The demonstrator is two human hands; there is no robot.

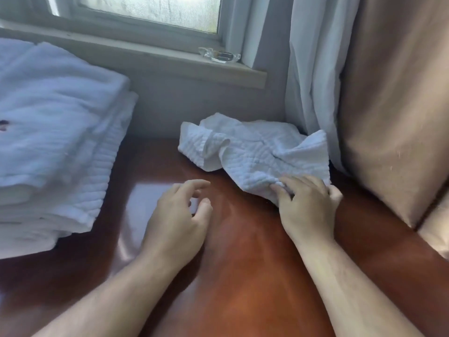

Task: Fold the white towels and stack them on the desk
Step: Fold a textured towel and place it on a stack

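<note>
A crumpled white towel (pixel 252 149) lies at centre right on the worktop (pixel 243 263), its long axis running left to right, its near right corner gripped by the right hand (pixel 308 203). The left hand (pixel 179 215) is held loosely open over bare wood at centre. Folded towels (pixel 56 142) are stacked at the left edge, and a curtain (pixel 313 76) borders the towel's right end.

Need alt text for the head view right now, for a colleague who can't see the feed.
The right hand grips the near edge of a crumpled white towel on a glossy wooden desk; the left hand hovers open beside it. A stack of folded white towels sits at the left, under a window.
</note>
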